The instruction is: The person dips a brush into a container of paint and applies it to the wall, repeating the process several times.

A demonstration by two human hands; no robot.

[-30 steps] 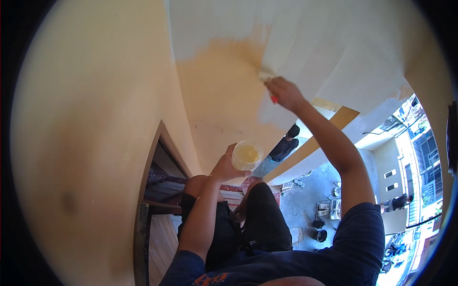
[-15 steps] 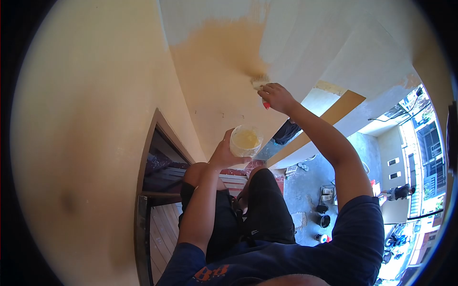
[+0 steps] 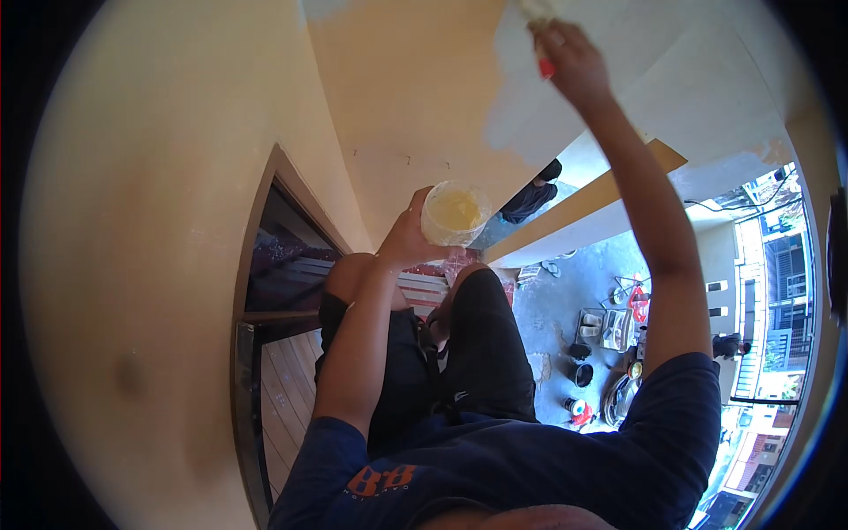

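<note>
My left hand [image 3: 412, 231] is wrapped round a clear plastic tub [image 3: 455, 214] with pale yellow paint inside, held above my knees. Up at the top of the view, my right hand [image 3: 572, 60] grips a paintbrush [image 3: 546, 64] with a red handle end. The brush's pale bristles are cut by the top edge of the frame, close to the wall. Behind both hands stands the wall [image 3: 415, 79], orange-tan on the left and pale grey-white on the right.
A dark-framed opening [image 3: 287, 238] lies at my lower left. A tan-edged beam [image 3: 583, 212] runs at the right. Below on the floor are a black bucket [image 3: 581, 374], a rack and basins. One person [image 3: 530, 199] is beyond the wall, another at far right.
My right hand has moved up and to the right with the brush. The tub in my left hand appears higher in the view, and the whole view has shifted. More of the person beyond the wall shows.
</note>
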